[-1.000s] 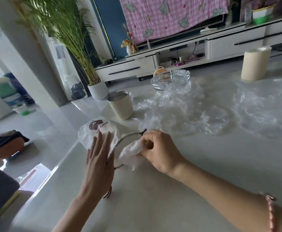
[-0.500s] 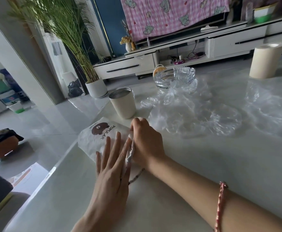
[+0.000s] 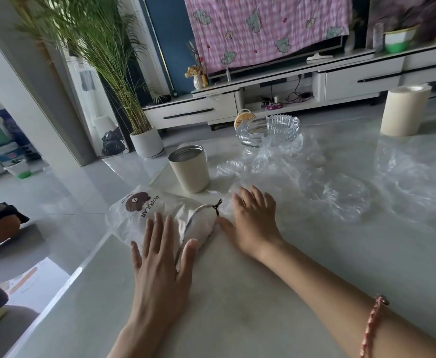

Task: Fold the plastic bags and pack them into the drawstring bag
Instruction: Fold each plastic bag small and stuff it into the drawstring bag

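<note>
A white drawstring bag (image 3: 144, 215) printed with a bear lies near the table's (image 3: 237, 306) left edge. The left hand (image 3: 160, 259) presses flat on it, fingers spread. The right hand (image 3: 253, 223), also spread and holding nothing, rests beside the bag's mouth, which possibly holds one folded bag. Crumpled clear plastic bags (image 3: 315, 182) lie unfolded to the right, not yet packed.

Beige cup (image 3: 189, 169), glass ashtray (image 3: 268, 129), paper roll (image 3: 403, 110)

The white drawstring bag (image 3: 134, 228) carries the word "POPULAR" in dark capital letters, printed just beside a brown bear face (image 3: 137, 201). From the head view the letters run sideways. A smaller dark word on the bear's other side is too small to read.
</note>
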A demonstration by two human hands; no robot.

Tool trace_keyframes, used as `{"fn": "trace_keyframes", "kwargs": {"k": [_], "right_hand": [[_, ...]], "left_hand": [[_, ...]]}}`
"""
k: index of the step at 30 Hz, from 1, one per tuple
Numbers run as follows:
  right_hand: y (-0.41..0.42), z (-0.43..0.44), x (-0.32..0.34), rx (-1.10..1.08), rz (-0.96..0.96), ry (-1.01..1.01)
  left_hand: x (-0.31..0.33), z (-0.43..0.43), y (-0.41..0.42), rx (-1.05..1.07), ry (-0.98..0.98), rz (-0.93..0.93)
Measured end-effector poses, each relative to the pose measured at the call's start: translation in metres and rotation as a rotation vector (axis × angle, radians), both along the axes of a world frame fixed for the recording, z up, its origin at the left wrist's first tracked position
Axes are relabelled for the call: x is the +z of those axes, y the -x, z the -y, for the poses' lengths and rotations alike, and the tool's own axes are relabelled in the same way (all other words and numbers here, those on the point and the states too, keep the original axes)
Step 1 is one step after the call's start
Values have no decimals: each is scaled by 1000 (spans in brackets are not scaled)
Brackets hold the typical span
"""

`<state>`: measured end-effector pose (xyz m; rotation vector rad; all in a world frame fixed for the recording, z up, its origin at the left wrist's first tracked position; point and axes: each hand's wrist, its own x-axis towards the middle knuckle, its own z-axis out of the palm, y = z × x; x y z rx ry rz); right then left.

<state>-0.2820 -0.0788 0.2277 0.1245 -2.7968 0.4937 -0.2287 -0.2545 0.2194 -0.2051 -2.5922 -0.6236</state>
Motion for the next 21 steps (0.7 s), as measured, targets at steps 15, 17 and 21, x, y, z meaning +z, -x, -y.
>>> {"fn": "trace_keyframes", "kwargs": {"k": [15,17,21], "right_hand": [[-124,-142,88,304,84,1325],[-136,-162,79,305,151,1250],[-143,-188,60,155,206,1227]], "left_hand": [[84,-90,-34,-397,-571,-84],[84,-113,-32,-478,-519,71],[76,-153,-23,-625,-487,377]]}}
